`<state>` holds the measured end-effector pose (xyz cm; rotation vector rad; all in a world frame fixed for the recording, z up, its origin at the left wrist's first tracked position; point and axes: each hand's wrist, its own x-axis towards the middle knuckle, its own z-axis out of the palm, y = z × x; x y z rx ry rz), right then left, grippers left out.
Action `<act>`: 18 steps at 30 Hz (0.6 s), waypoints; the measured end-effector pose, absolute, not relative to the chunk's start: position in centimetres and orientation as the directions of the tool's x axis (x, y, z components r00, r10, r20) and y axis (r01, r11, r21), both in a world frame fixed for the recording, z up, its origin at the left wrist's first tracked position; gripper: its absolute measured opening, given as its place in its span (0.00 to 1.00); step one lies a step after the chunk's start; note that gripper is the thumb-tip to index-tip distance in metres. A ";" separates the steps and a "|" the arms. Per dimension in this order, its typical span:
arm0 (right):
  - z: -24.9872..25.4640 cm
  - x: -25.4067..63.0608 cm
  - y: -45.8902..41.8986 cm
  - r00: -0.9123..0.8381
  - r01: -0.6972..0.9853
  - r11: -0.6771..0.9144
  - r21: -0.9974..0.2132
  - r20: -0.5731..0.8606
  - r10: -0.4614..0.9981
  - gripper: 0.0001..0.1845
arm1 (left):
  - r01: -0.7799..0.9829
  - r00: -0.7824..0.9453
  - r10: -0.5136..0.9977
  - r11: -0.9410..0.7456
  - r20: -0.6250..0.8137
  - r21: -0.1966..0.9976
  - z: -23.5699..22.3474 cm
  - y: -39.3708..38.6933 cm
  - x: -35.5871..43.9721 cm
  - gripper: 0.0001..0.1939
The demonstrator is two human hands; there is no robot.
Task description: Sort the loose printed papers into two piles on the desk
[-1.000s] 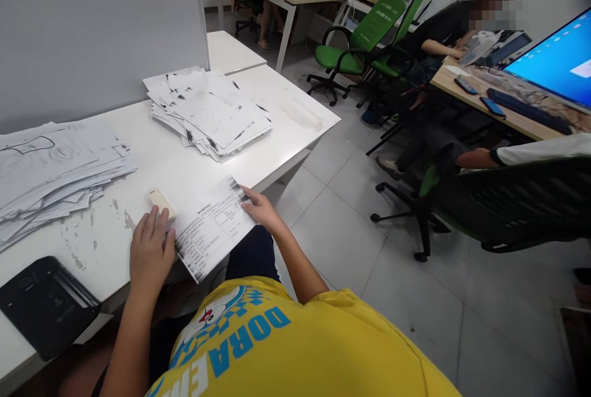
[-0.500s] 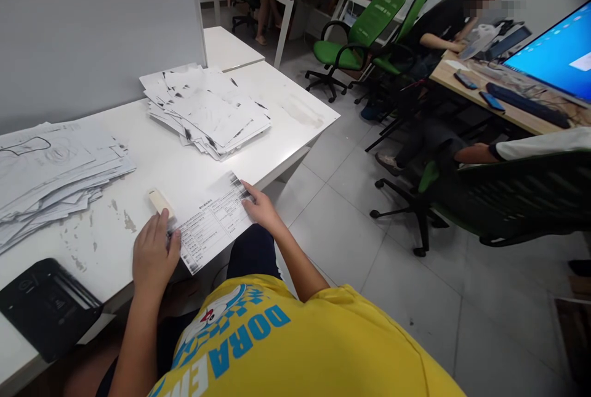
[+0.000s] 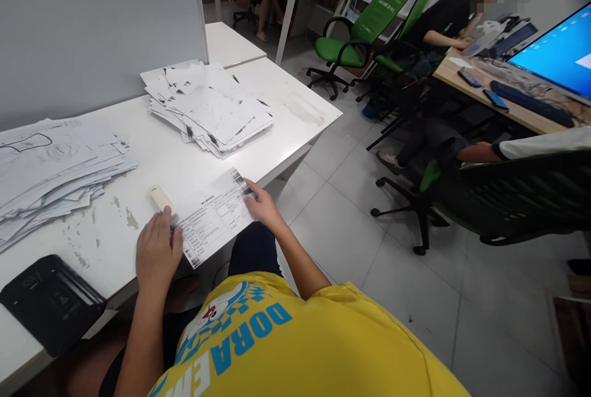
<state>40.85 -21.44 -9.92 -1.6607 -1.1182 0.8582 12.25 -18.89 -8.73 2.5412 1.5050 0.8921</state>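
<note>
"Where is the printed sheet [image 3: 216, 221] shown?"
"Across the near edge of the surface [image 3: 295, 115], gripped at three o'clock by the right hand [image 3: 265, 206]."
"And the left hand [image 3: 159, 246]?"
"Laid at nine o'clock, beside a cream block [image 3: 159, 197]; whether paper is pinched cannot be told. Stacked papers [image 3: 207, 111] are seen at twelve."
</note>
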 end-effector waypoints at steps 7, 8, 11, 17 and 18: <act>-9.2 40.8 -21.5 0.374 0.270 -0.211 -0.939 -0.099 0.922 0.31 | 0.779 0.353 0.824 -0.522 0.444 0.349 -8.9 -18.9 12.2 0.30; -9.0 40.8 -21.5 0.377 0.273 -0.220 -0.937 -0.106 0.920 0.31 | 0.774 0.348 0.827 -0.519 0.443 0.362 -8.9 -18.8 12.3 0.30; -8.6 40.8 -21.7 0.387 0.292 -0.226 -0.929 -0.102 0.917 0.31 | 0.758 0.337 0.830 -0.519 0.444 0.395 -8.9 -18.9 12.3 0.28; -9.4 41.3 -22.5 0.393 0.330 -0.190 -0.925 -0.049 0.918 0.33 | 0.767 0.319 0.863 -0.478 0.392 0.428 -8.7 -19.8 12.1 0.30; -9.7 41.5 -22.6 0.386 0.331 -0.190 -0.924 -0.051 0.921 0.33 | 0.769 0.318 0.870 -0.470 0.378 0.434 -8.7 -19.9 12.0 0.31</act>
